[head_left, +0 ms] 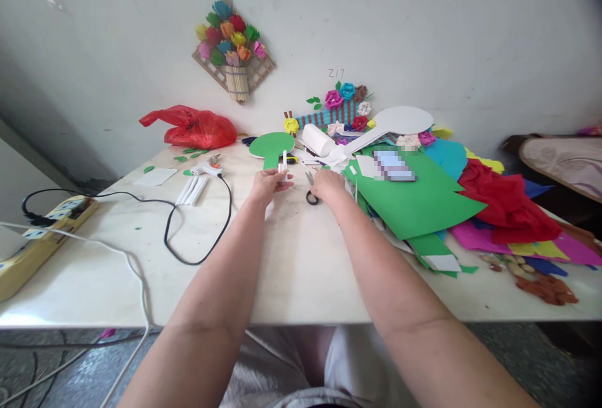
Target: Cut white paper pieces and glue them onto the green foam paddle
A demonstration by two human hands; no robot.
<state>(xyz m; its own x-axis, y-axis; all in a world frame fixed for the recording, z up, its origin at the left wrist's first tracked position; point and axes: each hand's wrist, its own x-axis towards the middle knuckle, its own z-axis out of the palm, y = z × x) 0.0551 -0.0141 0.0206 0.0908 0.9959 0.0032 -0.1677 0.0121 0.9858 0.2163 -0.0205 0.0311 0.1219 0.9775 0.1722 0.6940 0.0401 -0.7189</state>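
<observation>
My left hand (267,183) is closed round a thin white stick (285,161) that stands upright from its fingers, near the middle of the white table (291,264). My right hand (328,186) rests just to the right, its fingers curled over the black handles of a pair of scissors (310,190) lying on the table. A green round paper shape with a stem (271,146) lies just beyond both hands. A white roll (318,140) lies behind it.
A glue gun (207,170) with a black cord (197,232) and several white glue sticks (192,190) lie at left. A power strip (42,232) sits at the left edge. Coloured paper sheets (423,201) pile up at right. A red plastic bag (195,127) is at the back.
</observation>
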